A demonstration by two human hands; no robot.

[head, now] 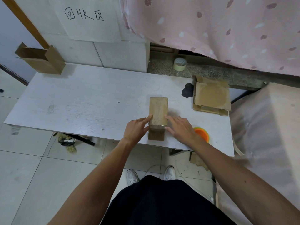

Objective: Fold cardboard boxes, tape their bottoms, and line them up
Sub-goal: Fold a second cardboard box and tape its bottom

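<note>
Small brown cardboard box (158, 111) lying near the front edge of the white table (81, 103). My left hand (138, 127) and right hand (180, 127) flank it, fingers straight, pressing its sides. Even pressure along both sides should seat the glossy tape (158, 127) without creases.

Both bare forearms reach forward from the lower corners of the view and converge over the near part of the worktop (81, 103). The left hand (136, 129) lies palm down, its fingers (148, 118) stretched straight ahead, tips against the left side of the cardboard box (158, 109). The right hand (181, 127) mirrors it: palm down, fingers (169, 118) straight and slightly spread, tips touching the box's right side. Both wrists are held straight, in line with the forearms.
</note>
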